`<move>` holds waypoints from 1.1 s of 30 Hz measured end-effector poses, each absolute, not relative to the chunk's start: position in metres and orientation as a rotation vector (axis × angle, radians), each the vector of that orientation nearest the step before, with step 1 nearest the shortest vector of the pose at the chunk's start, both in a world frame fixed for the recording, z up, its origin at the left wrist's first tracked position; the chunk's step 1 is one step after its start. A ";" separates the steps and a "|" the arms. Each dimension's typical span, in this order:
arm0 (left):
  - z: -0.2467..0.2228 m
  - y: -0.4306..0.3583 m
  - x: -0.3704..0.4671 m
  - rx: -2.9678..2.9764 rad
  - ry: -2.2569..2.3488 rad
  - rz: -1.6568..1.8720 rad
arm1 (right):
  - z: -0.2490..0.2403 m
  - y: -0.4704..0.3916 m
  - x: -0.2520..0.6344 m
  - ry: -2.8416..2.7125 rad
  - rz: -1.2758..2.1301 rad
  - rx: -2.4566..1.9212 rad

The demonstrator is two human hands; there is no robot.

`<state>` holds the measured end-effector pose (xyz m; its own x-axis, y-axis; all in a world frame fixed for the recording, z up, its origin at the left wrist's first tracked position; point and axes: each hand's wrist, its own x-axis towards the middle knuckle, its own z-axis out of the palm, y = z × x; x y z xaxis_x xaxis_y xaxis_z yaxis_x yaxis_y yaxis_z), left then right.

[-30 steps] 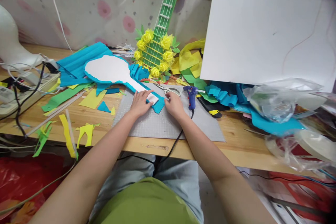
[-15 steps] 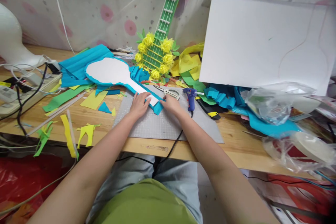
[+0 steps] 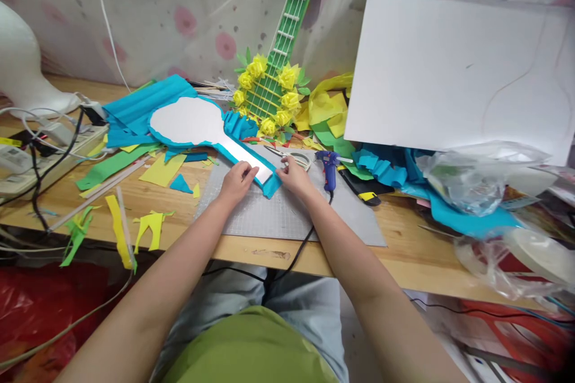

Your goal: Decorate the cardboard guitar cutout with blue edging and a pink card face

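A white guitar-shaped board (image 3: 186, 121) edged with blue crepe paper (image 3: 271, 187) lies across the table, its narrow neck pointing toward me. My left hand (image 3: 239, 181) rests at the left edge of the neck, fingers curled together; what they grip, if anything, is too small to name. On the other side, my right hand (image 3: 293, 175) has its fingertips pinched on the blue paper by the neck's end. Scissors (image 3: 299, 158) lie just behind my right hand, and a blue glue gun (image 3: 329, 170) lies to its right.
A grey cutting mat (image 3: 269, 221) is under the neck. Behind stands a green guitar with yellow flowers (image 3: 269, 93). A white board (image 3: 413, 72) leans at the right, near plastic bags (image 3: 480, 182). Paper scraps (image 3: 164, 169) and a power strip (image 3: 67, 152) lie left.
My left hand has drawn back from over the white neck to its left edge, its fingers more curled. My right hand stays by the neck's end. The view has shifted slightly.
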<state>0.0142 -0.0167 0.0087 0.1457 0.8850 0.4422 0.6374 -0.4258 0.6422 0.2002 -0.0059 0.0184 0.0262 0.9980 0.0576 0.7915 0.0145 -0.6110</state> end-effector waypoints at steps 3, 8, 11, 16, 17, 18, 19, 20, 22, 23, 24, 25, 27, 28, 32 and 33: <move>0.008 -0.019 0.013 2.195 1.360 1.109 | 0.016 -0.001 0.198 -1.765 0.670 -1.793; 0.011 -0.022 0.013 2.403 1.250 0.988 | 0.009 0.005 0.199 -1.480 0.962 -1.619; 0.012 -0.023 0.014 2.481 1.243 0.915 | 0.012 -0.001 0.203 -1.464 0.914 -1.570; 0.009 -0.022 0.013 2.469 1.240 0.912 | 0.029 -0.028 0.215 -2.215 0.485 -1.261; 0.008 -0.021 0.013 2.470 1.224 0.925 | 0.032 -0.033 0.216 -2.352 0.408 -1.202; 0.007 -0.021 0.013 2.473 1.205 0.942 | 0.033 -0.037 0.215 -2.453 0.333 -1.162; 0.007 -0.020 0.014 2.476 1.186 0.959 | 0.033 -0.040 0.214 -2.515 0.264 -1.139; 0.006 -0.020 0.014 2.480 1.169 0.976 | 0.032 -0.042 0.212 -2.546 0.211 -1.128; 0.006 -0.019 0.016 2.488 1.159 0.994 | 0.027 -0.041 0.209 -2.540 0.165 -1.138; 0.005 -0.018 0.017 2.487 1.171 0.992 | 0.024 -0.039 0.209 -2.519 0.169 -1.143; 0.005 -0.018 0.018 2.483 1.190 0.980 | 0.021 -0.036 0.209 -2.492 0.186 -1.143; 0.004 -0.017 0.019 2.472 1.215 0.962 | 0.018 -0.034 0.209 -2.460 0.210 -1.142; 0.004 -0.016 0.020 2.436 1.276 0.929 | 0.014 -0.030 0.211 -2.386 0.274 -1.145; 0.003 -0.015 0.021 2.418 1.300 0.917 | 0.012 -0.029 0.212 -2.350 0.309 -1.156; 0.002 -0.013 0.023 2.375 1.335 0.929 | 0.014 -0.027 0.211 -2.285 0.382 -1.243; 0.003 -0.013 0.024 2.371 1.337 0.934 | 0.016 -0.027 0.210 -2.287 0.375 -1.259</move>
